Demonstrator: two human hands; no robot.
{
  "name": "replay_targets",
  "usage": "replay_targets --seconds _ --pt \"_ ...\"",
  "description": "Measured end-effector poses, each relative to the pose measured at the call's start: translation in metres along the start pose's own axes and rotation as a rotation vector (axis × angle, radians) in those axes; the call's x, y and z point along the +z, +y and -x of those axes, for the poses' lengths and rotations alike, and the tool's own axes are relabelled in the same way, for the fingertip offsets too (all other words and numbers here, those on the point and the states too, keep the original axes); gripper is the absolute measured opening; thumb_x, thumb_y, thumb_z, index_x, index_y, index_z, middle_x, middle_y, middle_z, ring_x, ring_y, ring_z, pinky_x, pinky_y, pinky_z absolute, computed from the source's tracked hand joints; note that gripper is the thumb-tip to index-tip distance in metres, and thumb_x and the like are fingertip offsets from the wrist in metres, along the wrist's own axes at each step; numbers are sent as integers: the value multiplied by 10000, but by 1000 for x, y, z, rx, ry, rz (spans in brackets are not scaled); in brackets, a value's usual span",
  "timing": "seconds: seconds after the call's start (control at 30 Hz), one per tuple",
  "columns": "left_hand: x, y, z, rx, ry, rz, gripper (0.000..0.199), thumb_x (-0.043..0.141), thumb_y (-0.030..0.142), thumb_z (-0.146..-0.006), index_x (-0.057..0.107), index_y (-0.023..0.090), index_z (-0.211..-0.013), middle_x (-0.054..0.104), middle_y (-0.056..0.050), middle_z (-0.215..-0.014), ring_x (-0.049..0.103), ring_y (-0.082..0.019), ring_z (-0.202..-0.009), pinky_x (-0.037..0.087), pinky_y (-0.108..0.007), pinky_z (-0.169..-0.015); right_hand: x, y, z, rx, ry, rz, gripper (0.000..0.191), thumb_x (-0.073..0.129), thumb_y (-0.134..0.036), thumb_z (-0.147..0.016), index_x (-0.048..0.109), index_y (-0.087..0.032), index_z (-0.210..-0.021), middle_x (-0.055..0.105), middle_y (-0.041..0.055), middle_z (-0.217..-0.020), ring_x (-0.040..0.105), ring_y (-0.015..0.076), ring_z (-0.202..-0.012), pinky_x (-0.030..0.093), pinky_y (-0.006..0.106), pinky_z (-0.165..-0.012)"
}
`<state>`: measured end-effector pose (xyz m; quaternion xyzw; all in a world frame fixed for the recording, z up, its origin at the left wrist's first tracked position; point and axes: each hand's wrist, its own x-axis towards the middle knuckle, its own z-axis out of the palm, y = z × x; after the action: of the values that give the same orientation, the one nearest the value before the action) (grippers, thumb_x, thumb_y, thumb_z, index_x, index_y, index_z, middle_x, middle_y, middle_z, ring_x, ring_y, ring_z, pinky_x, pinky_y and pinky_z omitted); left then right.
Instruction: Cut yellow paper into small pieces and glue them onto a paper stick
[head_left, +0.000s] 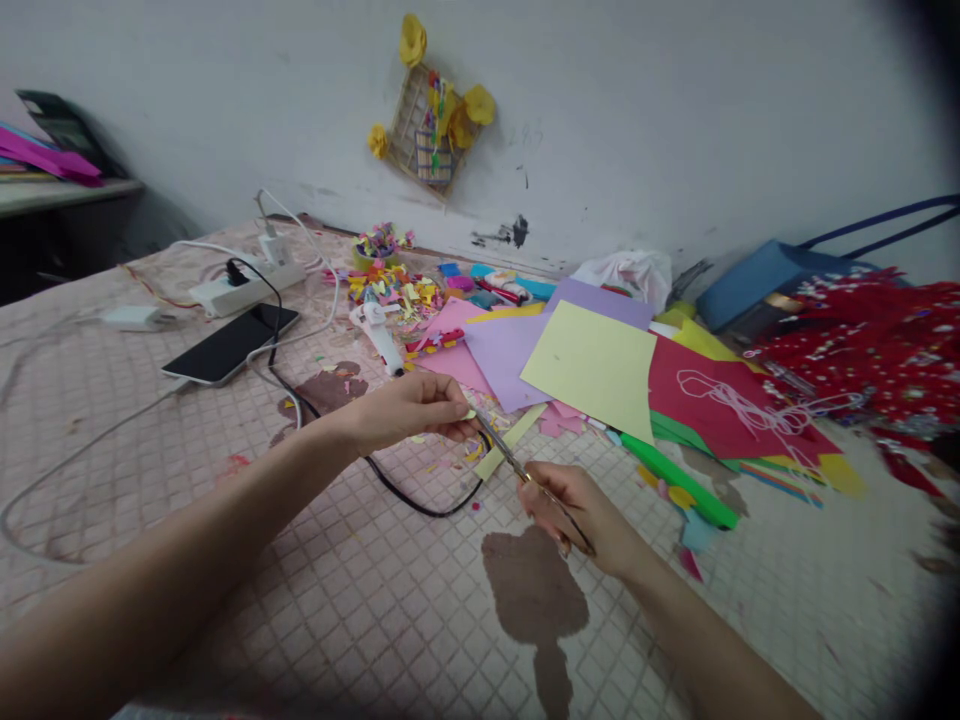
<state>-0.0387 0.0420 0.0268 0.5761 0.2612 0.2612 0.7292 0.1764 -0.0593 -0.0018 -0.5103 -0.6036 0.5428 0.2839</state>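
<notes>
My right hand grips a pair of scissors, its blades pointing up and left toward my other hand. Between the thumb and fingers of my left hand is a small pale yellow paper piece, close to the scissor tips. Whether the blades touch the paper I cannot tell. Under the scissors lies a pale yellow paper strip on the table. Just beyond my left hand stands a white glue gun.
Coloured paper sheets are stacked at the back, beside paper scraps. A phone, a power strip and a black cable lie on the left. A green tube and white string are on the right.
</notes>
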Motion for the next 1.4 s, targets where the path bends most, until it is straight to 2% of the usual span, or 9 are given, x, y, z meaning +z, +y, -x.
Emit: replay_targets --seconds 0.73,1.1,1.3,1.4 --pt "-2 0 -1 10 -20 -9 159 620 234 -751 519 111 -742 653 -20 -728 618 -82 -670 474 -234 -682 1 0 0 -9 0 0 375 460 -473 -832 407 -181 -603 347 -86 -407 307 41 -334 223 157 -340" --pt "-3 1 1 18 -16 -47 144 605 229 -762 515 118 -744 644 -25 -732 614 -96 -690 475 -280 -722 1 0 1 -21 4 2 377 469 -464 -830 384 -182 -594 337 -86 -415 297 40 -349 209 158 -346" --pt "-2 2 1 17 -25 -47 161 612 246 -754 515 119 -740 651 -36 -761 612 -93 -688 471 -269 -708 3 -2 2 6 -38 -37 401 428 -545 -817 427 -182 -647 351 -80 -426 305 52 -345 230 173 -344" --pt "-1 2 1 15 -29 -53 176 614 263 -750 510 120 -745 657 -51 -807 614 -97 -698 469 -268 -701 1 -2 2 -2 -14 -1 411 394 -568 -818 443 -185 -677 354 -77 -438 318 64 -350 246 186 -355"
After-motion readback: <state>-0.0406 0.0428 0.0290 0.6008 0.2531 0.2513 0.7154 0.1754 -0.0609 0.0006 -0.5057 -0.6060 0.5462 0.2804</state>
